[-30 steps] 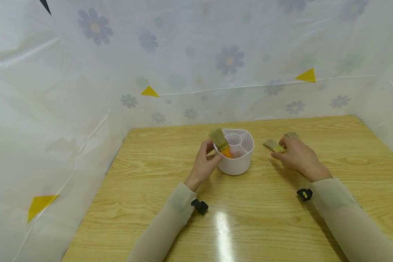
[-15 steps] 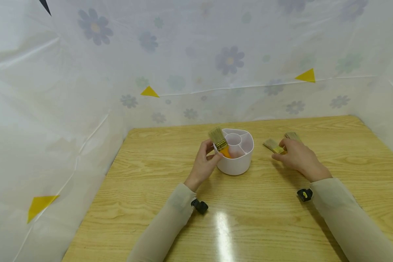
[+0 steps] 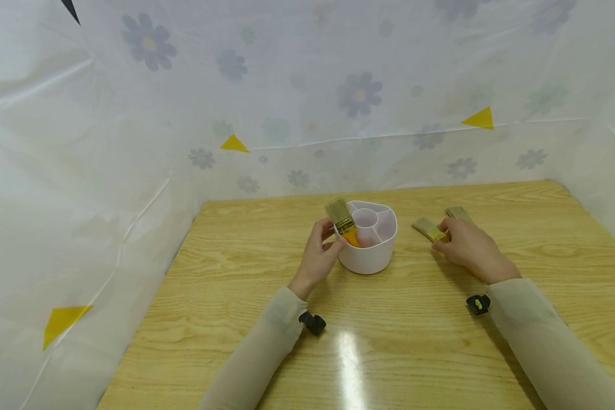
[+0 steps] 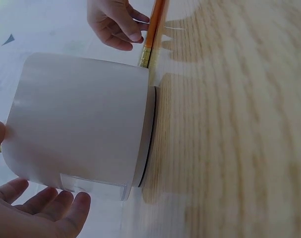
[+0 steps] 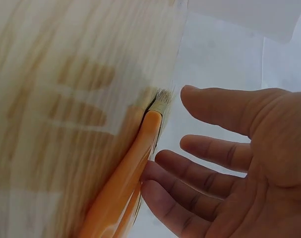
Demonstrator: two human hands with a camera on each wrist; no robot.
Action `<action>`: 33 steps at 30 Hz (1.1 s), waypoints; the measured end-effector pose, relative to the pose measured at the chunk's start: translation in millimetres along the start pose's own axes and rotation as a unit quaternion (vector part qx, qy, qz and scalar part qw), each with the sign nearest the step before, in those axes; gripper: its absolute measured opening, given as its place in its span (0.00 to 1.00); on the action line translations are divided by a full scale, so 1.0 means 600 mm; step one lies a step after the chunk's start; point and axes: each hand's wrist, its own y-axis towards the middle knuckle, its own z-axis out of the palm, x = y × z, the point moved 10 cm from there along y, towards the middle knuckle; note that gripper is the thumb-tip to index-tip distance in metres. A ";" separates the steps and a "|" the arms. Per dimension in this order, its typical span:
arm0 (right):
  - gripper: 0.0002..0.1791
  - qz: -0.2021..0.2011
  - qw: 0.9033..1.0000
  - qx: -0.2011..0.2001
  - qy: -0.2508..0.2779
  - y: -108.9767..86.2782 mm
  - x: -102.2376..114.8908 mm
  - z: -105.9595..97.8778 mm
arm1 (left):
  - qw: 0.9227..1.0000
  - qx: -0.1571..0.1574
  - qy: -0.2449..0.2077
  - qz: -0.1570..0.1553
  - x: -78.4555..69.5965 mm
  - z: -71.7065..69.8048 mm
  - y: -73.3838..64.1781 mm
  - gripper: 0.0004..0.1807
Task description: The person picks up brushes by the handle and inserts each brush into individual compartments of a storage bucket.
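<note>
A white divided organizer stands upright on the table. In its near-left section leans a paintbrush, orange handle down and bristles up. My left hand curves round the organizer's left side, thumb and index finger at the rim on either side of the brush. Two more paintbrushes lie to the right, a nearer brush and a farther brush. Over their handles is my right hand. In the right wrist view its fingers are loosely spread beside an orange handle, gripping nothing; its lower fingers seem to touch it.
The wooden table ends at a pale flowered sheet behind. Yellow triangles mark the sheet. Each sleeve carries a dark wrist device.
My left thumb and the upright paintbrush have shifted slightly left. My right thumb has drawn back a little to the right from the nearer brush. The brushes on the table stay in place.
</note>
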 end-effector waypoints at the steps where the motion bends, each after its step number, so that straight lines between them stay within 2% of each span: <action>1: 0.29 0.000 1.000 0.002 0.002 0.000 0.000 0.001 | 1.000 0.000 -0.001 0.001 0.000 0.000 0.000 0.25; 10: 0.29 -0.006 1.000 0.013 0.009 -0.001 -0.003 0.005 | 1.000 0.001 -0.027 -0.002 0.003 0.001 0.002 0.28; 33: 0.24 -0.017 0.999 0.031 0.026 -0.003 -0.004 0.016 | 1.000 0.000 -0.024 0.004 0.003 -0.001 0.002 0.29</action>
